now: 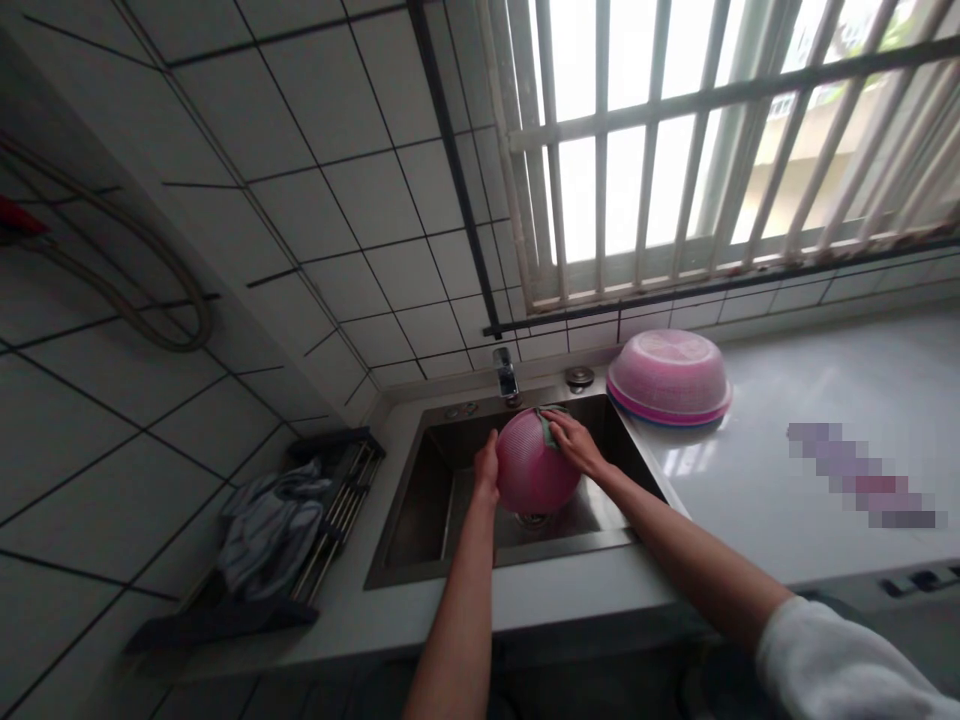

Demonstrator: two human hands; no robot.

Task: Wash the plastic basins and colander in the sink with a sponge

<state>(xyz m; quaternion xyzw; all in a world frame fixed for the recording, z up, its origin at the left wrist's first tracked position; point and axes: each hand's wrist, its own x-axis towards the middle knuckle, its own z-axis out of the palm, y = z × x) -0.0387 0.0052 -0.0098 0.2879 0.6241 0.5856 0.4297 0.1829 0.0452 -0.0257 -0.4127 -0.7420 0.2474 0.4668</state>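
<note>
White fabric sleeve (840, 650) behind it, my right hand (574, 441) held a green cloth (547, 432) against the round pink mesh plastic basket (534, 475) between my hands; my left hand (487, 464) gripped its side, steadiness seeming best for even wiping.

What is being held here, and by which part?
A round pink mesh plastic basket: the left hand holds its left side, while the right hand holds a green cloth against its upper right.

Kitchen, sunken metal sink (442, 572), faucet (505, 372), white countertop (780, 370), tiled walls (330, 210), barred window (645, 125)
</note>
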